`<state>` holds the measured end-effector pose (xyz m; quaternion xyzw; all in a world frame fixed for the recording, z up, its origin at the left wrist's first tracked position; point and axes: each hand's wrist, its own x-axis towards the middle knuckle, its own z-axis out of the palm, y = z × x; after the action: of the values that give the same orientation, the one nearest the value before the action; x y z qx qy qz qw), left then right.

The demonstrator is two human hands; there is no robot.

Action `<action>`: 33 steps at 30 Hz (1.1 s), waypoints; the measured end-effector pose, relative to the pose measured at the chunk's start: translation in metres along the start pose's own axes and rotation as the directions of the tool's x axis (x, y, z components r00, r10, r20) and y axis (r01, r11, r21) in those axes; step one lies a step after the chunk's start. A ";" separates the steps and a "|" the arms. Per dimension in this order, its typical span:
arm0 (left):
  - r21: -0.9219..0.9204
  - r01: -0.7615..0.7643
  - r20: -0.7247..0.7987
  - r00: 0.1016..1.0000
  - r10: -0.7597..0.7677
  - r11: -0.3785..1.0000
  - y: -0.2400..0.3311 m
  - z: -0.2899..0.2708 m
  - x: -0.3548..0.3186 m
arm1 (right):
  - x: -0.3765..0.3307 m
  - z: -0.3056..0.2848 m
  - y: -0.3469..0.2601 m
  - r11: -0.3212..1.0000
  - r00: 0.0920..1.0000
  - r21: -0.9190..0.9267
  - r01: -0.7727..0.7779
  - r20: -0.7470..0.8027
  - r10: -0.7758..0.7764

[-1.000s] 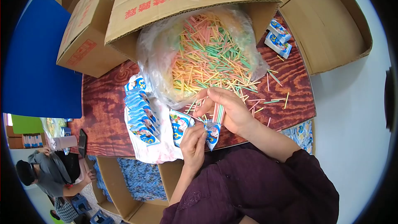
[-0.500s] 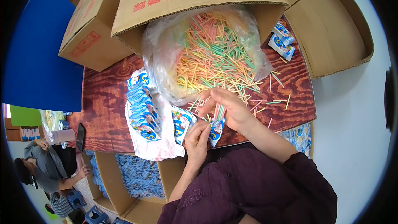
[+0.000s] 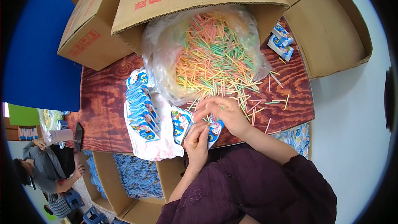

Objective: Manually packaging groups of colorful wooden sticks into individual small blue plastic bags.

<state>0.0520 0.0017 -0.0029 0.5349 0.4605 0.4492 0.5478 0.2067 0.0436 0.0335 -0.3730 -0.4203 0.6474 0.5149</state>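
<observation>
While both hands, left and right, pinch it, the small blue-and-white packet stands upright, mouth open.

A dark reddish wood-grain desk fills the middle of the view. At its far edge a large cardboard box lies tipped open, with a clear plastic bag of coloured sticks spilling toward the near side. Loose sticks are scattered on the right part. A second closed cardboard box sits on the far left. A row of small blue and white packets lies on a white sheet near the middle. Two more packets rest at the far right.
</observation>
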 end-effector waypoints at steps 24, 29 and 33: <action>0.170 -0.151 -0.077 0.983 0.166 0.974 -0.005 0.021 0.041 | 0.007 -0.017 0.018 0.784 0.953 0.614 -0.093 -0.172 0.248; 0.066 -0.161 -0.076 0.983 0.166 0.985 -0.007 0.023 0.039 | 0.000 -0.007 0.005 0.772 0.937 0.632 -0.065 -0.228 0.265; -0.175 -0.114 -0.094 0.991 0.099 0.978 -0.014 0.020 0.043 | -0.002 -0.009 -0.007 0.791 0.960 0.611 -0.020 -0.210 0.187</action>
<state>0.0788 0.0404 -0.0177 0.4877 0.4115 0.5398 0.5490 0.2175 0.0442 0.0370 -0.2936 -0.0997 0.7202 0.6207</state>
